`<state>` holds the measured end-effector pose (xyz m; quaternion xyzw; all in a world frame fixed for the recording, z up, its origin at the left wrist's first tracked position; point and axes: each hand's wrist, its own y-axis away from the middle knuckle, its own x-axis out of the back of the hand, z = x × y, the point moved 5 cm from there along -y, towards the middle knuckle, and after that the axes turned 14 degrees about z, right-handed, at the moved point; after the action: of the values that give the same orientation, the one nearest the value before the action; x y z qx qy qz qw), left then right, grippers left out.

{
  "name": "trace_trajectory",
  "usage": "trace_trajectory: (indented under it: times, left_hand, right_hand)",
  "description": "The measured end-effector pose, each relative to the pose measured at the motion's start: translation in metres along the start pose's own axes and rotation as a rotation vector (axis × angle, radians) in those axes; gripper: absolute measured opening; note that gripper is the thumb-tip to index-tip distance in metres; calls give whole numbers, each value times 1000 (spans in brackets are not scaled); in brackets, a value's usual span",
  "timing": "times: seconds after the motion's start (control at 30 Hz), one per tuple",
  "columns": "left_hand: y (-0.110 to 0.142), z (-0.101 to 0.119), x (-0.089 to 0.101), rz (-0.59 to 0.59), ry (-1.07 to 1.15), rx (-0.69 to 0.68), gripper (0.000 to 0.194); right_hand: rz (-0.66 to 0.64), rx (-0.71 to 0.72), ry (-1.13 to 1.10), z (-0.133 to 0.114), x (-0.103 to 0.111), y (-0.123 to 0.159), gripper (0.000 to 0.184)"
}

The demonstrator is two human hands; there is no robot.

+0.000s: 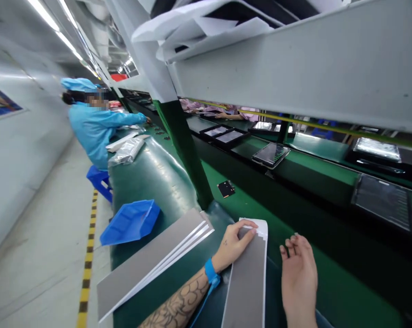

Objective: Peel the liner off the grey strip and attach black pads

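A long grey sheet with white backing (249, 278) lies in front of me on the bench, its far end showing a bare white strip. My left hand (235, 243) is closed at that end, thumb and index finger on the sheet beside the bare strip. A blue band with a cord (212, 273) circles the left wrist. Right of the sheet, apart from it, is my right hand (299, 269), palm turned inward and fingers loosely curled; nothing shows in it. More grey sheets with white edges (151, 264) lie fanned in a stack to the left.
A blue plastic bin (131, 222) sits at the bench's left edge. Ahead are a small black board (225, 188) and a green post (182, 150). Framed panels (270, 155) rest on the line to the right. A co-worker in blue (93, 127) sits farther along.
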<state>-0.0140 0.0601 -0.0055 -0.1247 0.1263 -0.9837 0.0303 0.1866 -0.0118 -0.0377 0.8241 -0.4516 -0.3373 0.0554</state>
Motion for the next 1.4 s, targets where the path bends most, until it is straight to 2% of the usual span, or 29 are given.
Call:
trace_trajectory:
  times: [0.1,0.2,0.33,0.4,0.47,0.67,0.83,0.93,1.03,1.1,1.3,1.4]
  left_hand:
    - [4,0,3,28,10,31,25]
    - [10,-1,5,62,1,64,28]
    - [13,-6,7,118,-28,86,31]
    - [12,-8,9,160,-25,89,32]
    - [10,-8,10,180,-14,85,33]
    - [9,-6,10,151,-23,55,33]
    - [10,-7,10,154,-15,43,34]
    - [12,-10,9,155,78,98,43]
    - [16,-17,6,158,246,202,54]
    - [18,-23,6,203,338,242,58]
    - [10,-37,9,410,490,236,53]
    - [4,-40,5,491,496,239,49]
  right_hand:
    - [49,162,200,1,2,6,37]
    - [2,266,341,7,-3,12,51]
    - [-157,213,467,25,-12,16,85]
    - [-228,174,528,32,-17,20,94]
    - [-271,180,552,33,-22,26,93]
    - [-374,224,556,24,-40,48,75]
    - [-350,260,527,23,-42,46,73]
    - [-317,282,484,22,-41,42,71]
    - [-278,235,402,21,-40,36,74]
    - [-241,164,321,22,-38,32,81]
    - [-37,-99,22,18,-26,18,92]
    - [-39,-240,-70,17,-21,10,86]
